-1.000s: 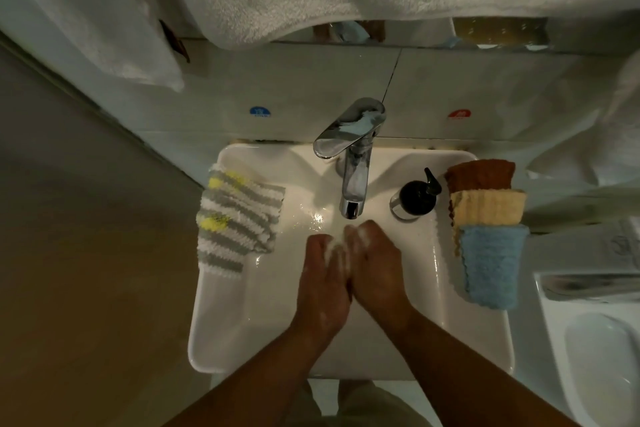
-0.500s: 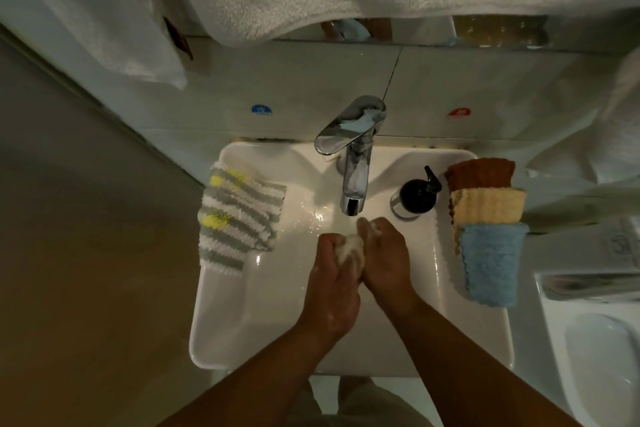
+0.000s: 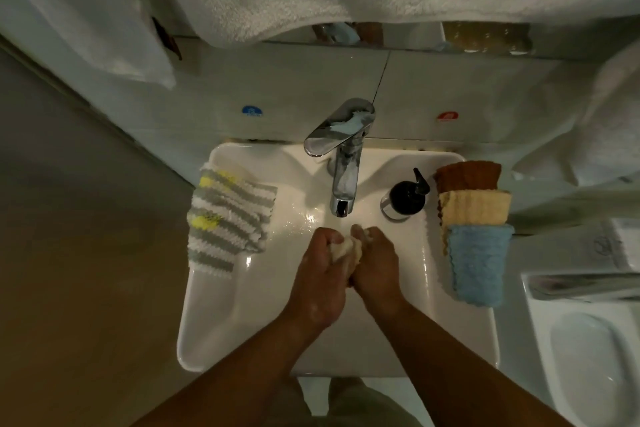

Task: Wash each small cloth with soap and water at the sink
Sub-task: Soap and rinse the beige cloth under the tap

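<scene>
Cloth (image 3: 346,250), gripped by left hand (image 3: 322,282) and right hand (image 3: 376,267), sits inside sink rim (image 3: 189,322).

1 pale cloth (image 3: 344,250), 3 folded cloths rt (brown (image 3: 467,175), yellow (image 3: 476,206), blue (image 3: 476,263)), 1 striped pile (image 3: 225,218), 1 tap (image 3: 343,163), 1 pump btl (image 3: 403,198).

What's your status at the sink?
Left hand and right hand grip pale cloth below faucet. Stacked cloths wait on right rim. Nothing blocking.

Our left hand (image 3: 320,282) and right hand (image 3: 375,267) hold a small cloth (image 3: 344,250) over the sink (image 3: 214,322), near the tap (image 3: 343,184). The soap bottle (image 3: 403,199) stands right of the tap. Another cloth (image 3: 225,218) lies on the left rim, three cloths (image 3: 474,218) on the right.
</scene>
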Tool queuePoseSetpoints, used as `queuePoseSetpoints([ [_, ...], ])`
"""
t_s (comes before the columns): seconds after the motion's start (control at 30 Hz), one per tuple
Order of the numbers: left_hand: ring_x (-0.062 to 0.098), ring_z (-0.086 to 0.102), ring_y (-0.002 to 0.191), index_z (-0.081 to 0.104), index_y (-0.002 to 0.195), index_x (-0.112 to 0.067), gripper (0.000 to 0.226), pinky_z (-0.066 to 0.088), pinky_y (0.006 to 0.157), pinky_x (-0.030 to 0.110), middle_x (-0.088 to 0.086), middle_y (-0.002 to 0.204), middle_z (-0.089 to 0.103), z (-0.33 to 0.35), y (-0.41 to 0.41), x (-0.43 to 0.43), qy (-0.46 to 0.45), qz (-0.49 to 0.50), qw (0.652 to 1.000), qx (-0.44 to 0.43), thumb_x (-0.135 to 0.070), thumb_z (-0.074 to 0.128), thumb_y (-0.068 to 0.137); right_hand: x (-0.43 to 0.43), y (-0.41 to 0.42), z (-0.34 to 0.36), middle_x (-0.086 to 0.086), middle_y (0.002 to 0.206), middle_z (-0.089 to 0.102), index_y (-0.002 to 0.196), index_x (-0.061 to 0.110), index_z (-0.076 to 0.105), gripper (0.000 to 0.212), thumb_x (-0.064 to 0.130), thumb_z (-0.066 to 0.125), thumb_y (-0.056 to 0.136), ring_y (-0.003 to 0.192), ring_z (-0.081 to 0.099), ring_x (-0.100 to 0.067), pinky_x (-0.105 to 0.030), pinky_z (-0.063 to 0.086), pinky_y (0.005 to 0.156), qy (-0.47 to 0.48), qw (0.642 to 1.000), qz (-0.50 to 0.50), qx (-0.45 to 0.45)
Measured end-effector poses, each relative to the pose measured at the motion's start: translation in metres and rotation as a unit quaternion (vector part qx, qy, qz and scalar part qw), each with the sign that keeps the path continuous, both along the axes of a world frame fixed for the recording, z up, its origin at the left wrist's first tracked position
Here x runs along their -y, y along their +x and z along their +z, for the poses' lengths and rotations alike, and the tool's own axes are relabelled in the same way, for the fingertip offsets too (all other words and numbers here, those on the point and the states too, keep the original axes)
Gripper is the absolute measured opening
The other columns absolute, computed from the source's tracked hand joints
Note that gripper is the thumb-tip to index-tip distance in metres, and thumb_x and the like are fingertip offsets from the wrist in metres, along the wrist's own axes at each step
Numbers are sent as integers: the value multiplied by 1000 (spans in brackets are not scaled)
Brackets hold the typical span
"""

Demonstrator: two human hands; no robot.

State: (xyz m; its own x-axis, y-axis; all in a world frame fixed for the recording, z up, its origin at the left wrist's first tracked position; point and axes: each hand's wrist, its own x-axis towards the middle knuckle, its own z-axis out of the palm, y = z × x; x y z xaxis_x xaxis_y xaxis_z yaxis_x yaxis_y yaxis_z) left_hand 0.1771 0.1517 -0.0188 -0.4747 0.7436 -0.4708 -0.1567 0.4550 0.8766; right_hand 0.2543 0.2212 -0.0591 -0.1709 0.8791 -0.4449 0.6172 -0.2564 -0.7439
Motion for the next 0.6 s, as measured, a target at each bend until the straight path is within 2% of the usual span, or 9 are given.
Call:
queuePoseSetpoints([
  [0.1,20,66,83,53,100,-28,5,60,68,46,4,97,65,-7,-21,-9,-51,79,995,-39,-23,54,99,32,-5,10,10,74,60,90,17,58,24,29,45,107,68,62,-5,-20,46,58,51,995,87,-5],
  [0.17,21,68,86,55,99,-24,2,61,72,44,7,99,67,-7,-23,-11,-68,124,990,1,-25,52,100,41,-9,24,11,72,59,93,15,57,29,35,42,107,70,62,1,-11,42,56,92,990,104,-40],
  [0.3,13,64,64,55,102,-19,5,52,52,29,9,86,66,6,-7,-4,-44,109,988,100,-21,51,102,19,-10,30,8,64,57,81,15,52,33,40,48,103,64,60,-6,-17,42,55,142,987,73,-34],
  [0.37,5,51,51,52,103,-21,3,39,44,22,5,77,59,10,0,4,-22,67,991,111,-20,50,104,4,-7,20,3,66,59,80,12,52,34,37,51,104,61,58,-11,-36,51,64,105,994,36,-19],
  [0.43,1,50,53,50,105,-22,7,39,45,18,1,82,57,10,-1,7,-11,14,997,75,-22,56,102,1,-3,10,0,68,61,79,10,54,33,33,53,103,65,61,-17,-45,54,69,49,998,22,-12],
  [0.47,2,55,58,50,105,-24,9,45,48,20,1,87,59,7,-5,6,-7,3,999,49,-24,58,101,5,-1,7,1,68,62,79,12,54,32,32,53,103,66,62,-16,-44,55,68,36,999,28,-2],
  [0.53,13,67,77,52,101,-34,9,59,63,37,1,96,64,1,-15,1,-24,36,999,5,-28,59,100,21,-1,9,5,70,61,83,17,54,29,34,46,105,65,62,-10,-31,54,61,67,995,69,-1],
  [0.57,20,68,84,53,97,-37,10,61,69,45,3,97,66,-1,-19,-3,-44,68,997,-8,-28,58,99,31,-2,14,7,72,62,88,18,54,28,34,42,106,65,63,-9,-24,52,57,82,992,89,-25],
  [0.6,23,68,87,54,96,-35,10,61,71,45,4,98,67,-2,-22,-5,-62,99,993,-7,-26,57,99,39,-5,21,8,74,63,93,17,55,27,35,41,107,66,64,-7,-20,51,56,84,989,104,-57],
])
